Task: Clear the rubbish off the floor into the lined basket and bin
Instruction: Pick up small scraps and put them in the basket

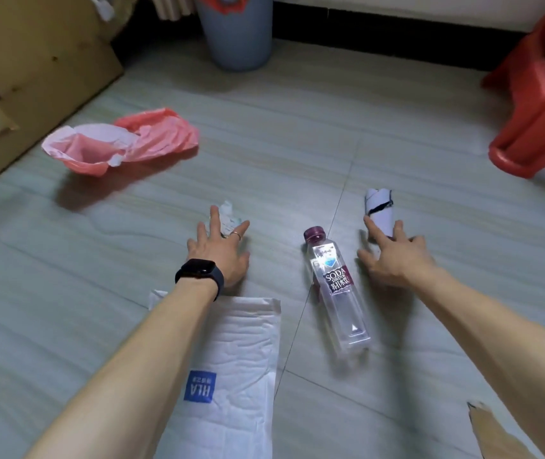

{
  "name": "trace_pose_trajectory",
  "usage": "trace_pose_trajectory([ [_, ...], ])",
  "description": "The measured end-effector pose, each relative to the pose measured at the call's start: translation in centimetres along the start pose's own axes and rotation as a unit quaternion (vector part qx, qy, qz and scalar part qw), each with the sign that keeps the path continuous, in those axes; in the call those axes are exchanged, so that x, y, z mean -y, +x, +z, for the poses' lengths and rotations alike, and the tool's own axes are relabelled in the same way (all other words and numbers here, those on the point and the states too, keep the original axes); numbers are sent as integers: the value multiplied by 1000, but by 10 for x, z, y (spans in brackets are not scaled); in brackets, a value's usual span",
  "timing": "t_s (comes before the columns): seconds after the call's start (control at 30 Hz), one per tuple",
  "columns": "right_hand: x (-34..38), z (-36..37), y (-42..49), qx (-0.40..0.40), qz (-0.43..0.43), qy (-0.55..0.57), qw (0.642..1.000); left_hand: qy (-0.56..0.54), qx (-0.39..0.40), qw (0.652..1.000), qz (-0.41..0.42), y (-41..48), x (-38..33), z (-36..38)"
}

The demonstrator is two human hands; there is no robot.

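Observation:
Rubbish lies scattered on the grey tiled floor. My left hand [219,248], wearing a black watch and a ring, hovers with spread fingers over a crumpled white paper scrap [229,216]. My right hand [393,255] reaches with straight fingers to a rolled white paper cup with dark marks [379,208], fingertips at its near end. Between my hands lies a clear soda bottle with a maroon cap [335,288]. Under my left forearm is a white HLA mailer bag [231,369]. A pink plastic bag [122,142] lies at left. A blue-grey bin with a red liner [234,31] stands at the back.
Cardboard boxes [32,61] line the left side. A red plastic stool [542,94] stands at the right. A torn cardboard piece [493,432] lies at the bottom right. A dark skirting runs along the back wall.

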State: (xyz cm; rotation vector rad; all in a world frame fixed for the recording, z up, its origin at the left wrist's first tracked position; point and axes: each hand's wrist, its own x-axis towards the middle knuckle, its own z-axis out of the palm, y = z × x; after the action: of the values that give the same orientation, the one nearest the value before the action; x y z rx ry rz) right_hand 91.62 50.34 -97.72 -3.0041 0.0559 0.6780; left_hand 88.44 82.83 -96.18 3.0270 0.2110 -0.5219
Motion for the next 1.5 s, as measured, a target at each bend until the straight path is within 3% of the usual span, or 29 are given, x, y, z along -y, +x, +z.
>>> trace_pose_trajectory([
  [0.13, 0, 20, 1, -80, 18, -49, 995, -16, 9, 999, -46, 8, 8, 35],
  [0.33, 0, 13, 10, -34, 8, -98, 995, -17, 51, 998, -36, 25, 5, 18],
  [0.47, -21, 8, 9, -56, -42, -83, 994, 48, -20, 998, 30, 7, -17, 7],
  [0.6, -31, 33, -36, -89, -46, -24, 995, 93, -6, 992, 80, -37, -27, 22],
  [0.77, -32, 59, -124, -108, -26, 50, 993, -63, 30, 992, 101, -122, -33, 32],
  [0.87, -39, 70, -188, -138, 51, 148, 978, -189, -59, 975, 105, -182, -35, 30],
  [0.97, -44, 61, -259, -133, 85, 212, 965, -238, -94, 961, 103, -243, -31, 9],
  [1.07, -31, 18, -328, -133, 52, 250, 958, -277, -139, 943, 121, -319, -14, -31],
  [1.17, 6, -45, -391, -116, 4, 363, 925, -290, -217, 922, 133, -400, 11, -69],
  [1.23, 40, -82, -430, -65, -66, 409, 908, -294, -270, 910, 115, -448, 33, -92],
  [1.37, 125, -121, -525, -31, -224, 396, 890, -255, -336, 905, 52, -544, 98, -121],
  [1.5, 186, -116, -589, -18, -307, 331, 892, -193, -272, 941, -59, -602, 157, -112],
])
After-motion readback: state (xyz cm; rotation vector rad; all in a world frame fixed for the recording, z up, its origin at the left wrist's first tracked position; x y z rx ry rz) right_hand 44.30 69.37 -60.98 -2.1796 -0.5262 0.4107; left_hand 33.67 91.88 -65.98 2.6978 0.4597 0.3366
